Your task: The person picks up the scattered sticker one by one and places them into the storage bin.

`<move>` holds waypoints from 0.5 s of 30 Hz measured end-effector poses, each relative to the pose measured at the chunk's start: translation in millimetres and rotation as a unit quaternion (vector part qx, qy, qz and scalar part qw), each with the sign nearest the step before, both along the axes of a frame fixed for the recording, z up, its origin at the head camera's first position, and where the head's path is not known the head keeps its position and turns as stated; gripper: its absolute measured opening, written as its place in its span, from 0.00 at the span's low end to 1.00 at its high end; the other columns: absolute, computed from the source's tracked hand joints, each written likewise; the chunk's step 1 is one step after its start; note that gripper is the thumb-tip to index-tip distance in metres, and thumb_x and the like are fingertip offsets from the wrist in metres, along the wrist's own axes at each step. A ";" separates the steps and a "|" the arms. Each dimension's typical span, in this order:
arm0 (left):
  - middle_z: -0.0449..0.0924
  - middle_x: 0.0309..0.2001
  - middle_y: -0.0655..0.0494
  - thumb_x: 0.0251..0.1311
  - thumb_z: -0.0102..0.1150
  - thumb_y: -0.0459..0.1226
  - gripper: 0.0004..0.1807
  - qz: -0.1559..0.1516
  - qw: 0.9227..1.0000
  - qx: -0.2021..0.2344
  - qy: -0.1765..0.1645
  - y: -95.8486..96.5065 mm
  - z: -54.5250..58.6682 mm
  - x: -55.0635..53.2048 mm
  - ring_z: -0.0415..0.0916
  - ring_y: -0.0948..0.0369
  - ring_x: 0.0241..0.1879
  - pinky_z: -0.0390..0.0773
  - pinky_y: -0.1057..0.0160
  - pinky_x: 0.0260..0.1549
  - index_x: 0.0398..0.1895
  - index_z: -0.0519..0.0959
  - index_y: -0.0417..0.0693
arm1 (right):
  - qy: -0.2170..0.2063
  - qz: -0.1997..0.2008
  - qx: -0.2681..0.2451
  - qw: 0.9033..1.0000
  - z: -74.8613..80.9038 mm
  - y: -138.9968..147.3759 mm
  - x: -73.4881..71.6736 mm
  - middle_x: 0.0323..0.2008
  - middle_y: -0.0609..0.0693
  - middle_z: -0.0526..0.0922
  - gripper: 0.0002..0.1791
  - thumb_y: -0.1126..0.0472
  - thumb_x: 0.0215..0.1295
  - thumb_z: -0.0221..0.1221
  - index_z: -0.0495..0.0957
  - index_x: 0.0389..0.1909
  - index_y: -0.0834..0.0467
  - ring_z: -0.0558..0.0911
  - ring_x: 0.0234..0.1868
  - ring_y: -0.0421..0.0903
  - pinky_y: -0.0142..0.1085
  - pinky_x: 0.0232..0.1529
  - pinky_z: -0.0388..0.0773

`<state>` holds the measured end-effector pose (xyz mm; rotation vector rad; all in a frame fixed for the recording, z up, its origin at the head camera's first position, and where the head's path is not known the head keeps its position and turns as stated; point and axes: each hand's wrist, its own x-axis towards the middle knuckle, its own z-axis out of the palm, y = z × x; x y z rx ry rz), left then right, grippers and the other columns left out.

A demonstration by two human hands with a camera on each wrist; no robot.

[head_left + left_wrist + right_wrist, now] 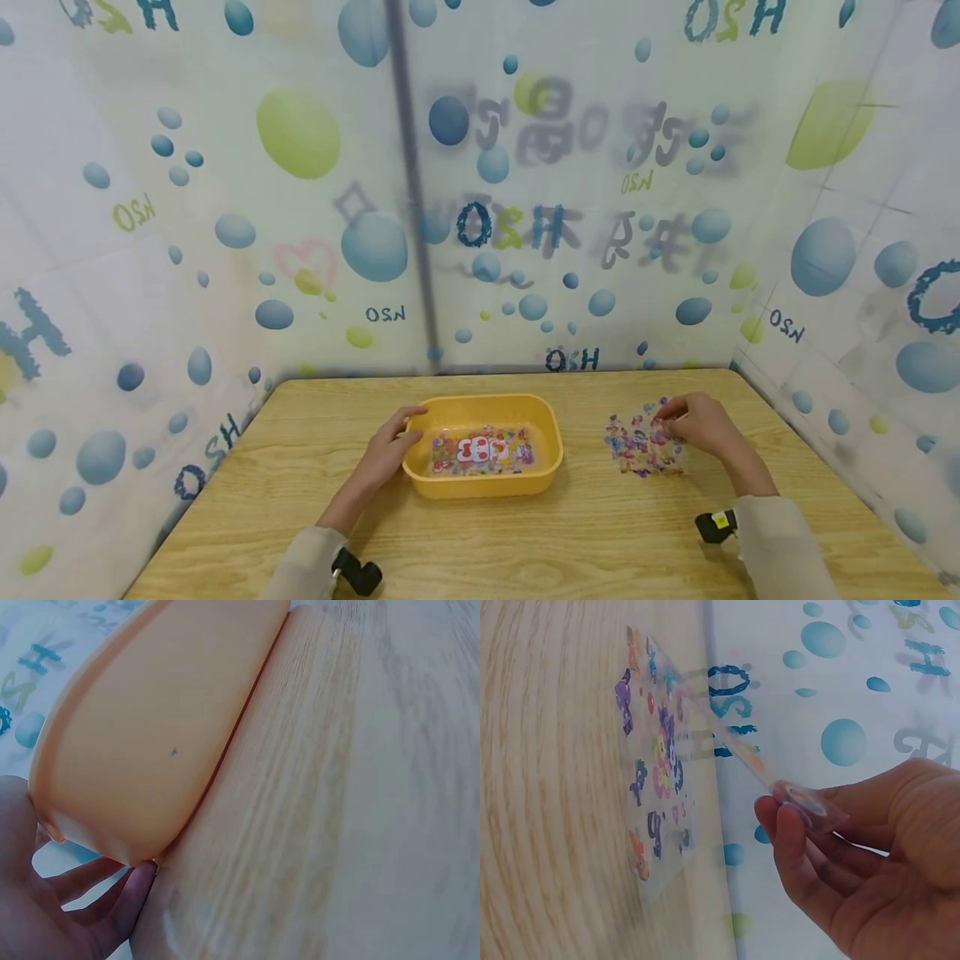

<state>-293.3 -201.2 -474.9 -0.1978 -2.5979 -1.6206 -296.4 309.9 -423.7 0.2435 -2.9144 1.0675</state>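
Note:
A yellow plastic basin sits on the table, with colourful cartoon sticker sheets lying in it. My left hand holds the basin's left end. In the left wrist view, fingertips touch the lower outer wall of the basin. To the right of the basin lies a clear sticker sheet covered in small colourful figures. Thumb and fingers of my right hand pinch a raised clear edge at its far right side. The right wrist view shows this transparent edge slanting up from the printed sheet.
The wooden table reaches to a wall sheet printed with blue and green bubbles and letters, which also hangs at both sides. A black camera is strapped to the right wrist, another to the left.

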 end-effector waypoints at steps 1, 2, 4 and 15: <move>0.68 0.73 0.34 0.76 0.52 0.39 0.21 0.000 1.000 0.000 0.001 0.1 0.2 0.0 0.70 0.36 0.70 0.77 0.40 0.62 0.69 0.75 0.53 | 0.006 0.003 0.003 1.000 0.5 0.0 0.2 0.39 0.61 0.87 0.12 0.71 0.64 0.61 0.84 0.47 0.71 0.81 0.31 0.45 0.38 0.31 0.81; 0.67 0.74 0.34 0.76 0.53 0.39 0.21 0.000 1.000 0.001 0.000 0.2 0.5 0.0 0.69 0.35 0.70 0.76 0.39 0.62 0.69 0.75 0.53 | 0.011 0.006 0.004 1.000 1.3 -0.1 0.4 0.39 0.61 0.87 0.13 0.71 0.64 0.61 0.84 0.47 0.71 0.82 0.31 0.45 0.38 0.31 0.81; 0.67 0.74 0.33 0.75 0.53 0.39 0.22 -0.001 1.000 0.000 0.002 0.5 0.9 -0.2 0.68 0.34 0.71 0.75 0.38 0.63 0.70 0.75 0.52 | 0.017 0.008 0.004 1.000 2.9 -0.6 0.6 0.40 0.62 0.87 0.13 0.71 0.64 0.61 0.84 0.47 0.71 0.83 0.32 0.45 0.38 0.31 0.82; 0.68 0.73 0.32 0.76 0.53 0.39 0.22 0.002 1.000 -0.003 -0.002 1.4 1.2 1.1 0.69 0.35 0.70 0.76 0.39 0.62 0.70 0.75 0.52 | 0.023 0.021 0.001 1.000 15.3 -2.8 6.3 0.41 0.62 0.88 0.14 0.69 0.66 0.61 0.83 0.50 0.72 0.84 0.34 0.47 0.41 0.33 0.82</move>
